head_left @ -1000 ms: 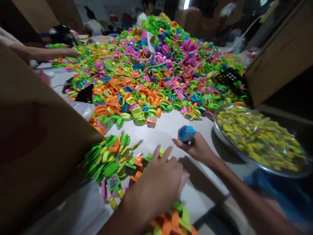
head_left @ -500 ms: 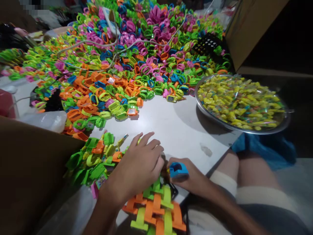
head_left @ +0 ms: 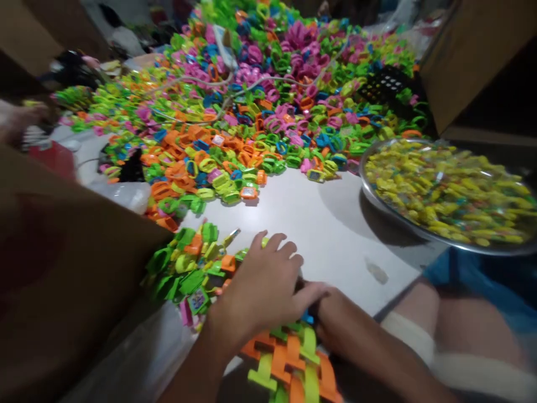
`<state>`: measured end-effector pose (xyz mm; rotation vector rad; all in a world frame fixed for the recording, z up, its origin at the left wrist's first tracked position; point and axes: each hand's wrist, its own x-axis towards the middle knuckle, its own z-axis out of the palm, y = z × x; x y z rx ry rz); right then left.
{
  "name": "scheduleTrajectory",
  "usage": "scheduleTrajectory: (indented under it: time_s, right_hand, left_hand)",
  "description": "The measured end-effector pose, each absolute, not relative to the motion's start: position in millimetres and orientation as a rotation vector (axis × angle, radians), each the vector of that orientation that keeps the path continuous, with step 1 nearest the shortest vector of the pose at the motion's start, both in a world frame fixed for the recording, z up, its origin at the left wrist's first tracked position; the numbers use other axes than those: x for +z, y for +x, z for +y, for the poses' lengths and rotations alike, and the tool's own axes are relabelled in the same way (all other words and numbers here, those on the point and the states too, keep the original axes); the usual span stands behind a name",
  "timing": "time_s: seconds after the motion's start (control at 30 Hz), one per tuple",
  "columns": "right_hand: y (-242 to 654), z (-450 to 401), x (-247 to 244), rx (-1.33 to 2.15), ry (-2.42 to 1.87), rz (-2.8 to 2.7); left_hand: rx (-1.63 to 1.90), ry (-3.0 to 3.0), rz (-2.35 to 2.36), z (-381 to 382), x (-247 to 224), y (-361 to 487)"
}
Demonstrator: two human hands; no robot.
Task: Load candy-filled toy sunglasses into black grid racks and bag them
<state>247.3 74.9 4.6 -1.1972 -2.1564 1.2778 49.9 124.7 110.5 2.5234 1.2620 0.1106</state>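
Note:
My left hand [head_left: 268,280] is palm down with fingers spread and thumb stretched right, across the front of my right hand. A bit of yellow-green plastic shows between its fingertips. My right hand [head_left: 331,313] is closed, its fingers mostly hidden behind my left thumb. A blue toy watch [head_left: 309,317] peeks out beside it, largely covered. Below both hands, orange, green and yellow toy watches [head_left: 289,358] stand in interlaced rows, their straps overlapping. A small heap of loose toy watches [head_left: 191,268] lies to the left of my left hand.
A large heap of colourful toy watches [head_left: 251,112] covers the back of the white table [head_left: 289,207], with a pale cable across it. At right, a metal bowl [head_left: 364,190] holds yellow wrapped pieces. A cardboard box [head_left: 75,280] blocks the near left. Another person's hand [head_left: 20,117] shows far left.
My right hand has turned over and moved in under my left hand, bringing the blue toy watch down toward the rows. The whole view has shifted, so things appear further right.

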Motion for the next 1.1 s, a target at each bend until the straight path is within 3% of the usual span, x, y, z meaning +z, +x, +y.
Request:
scheduleTrajectory:
  time_s: [0.23, 0.5, 0.63, 0.77, 0.97, 1.1]
  right_hand:
    - [267.0, 182.2, 20.2, 1.270, -1.155, -2.168]
    - [117.1, 251.8, 9.4, 0.774, -0.693, -2.750]
    - [109.3, 258.7, 12.5, 0.753, -0.708, -2.755]
    - [175.3, 236.4, 20.9, 0.737, -1.076, -2.510]
    - [248.4, 135.2, 19.7, 1.433, -1.345, -1.557]
    - [244.6, 94.6, 15.6, 1.692, -1.302, -1.333]
  left_hand:
    - [0.155, 2.627, 1.394, 97.4, 112.1, 61.2]
    - [0.222, 2.562, 1.605, 64.7, 59.3, 77.4]
    - [0.028, 2.454, 1.460, 74.4, 92.8, 58.1]
    - [-0.143, 2.356, 1.316, 90.1, 125.1, 33.2]
    - [0.083, 2.399, 1.329, 115.2, 116.0, -16.2]
    - [0.206, 2.424, 1.543, 126.8, 116.2, -38.0]
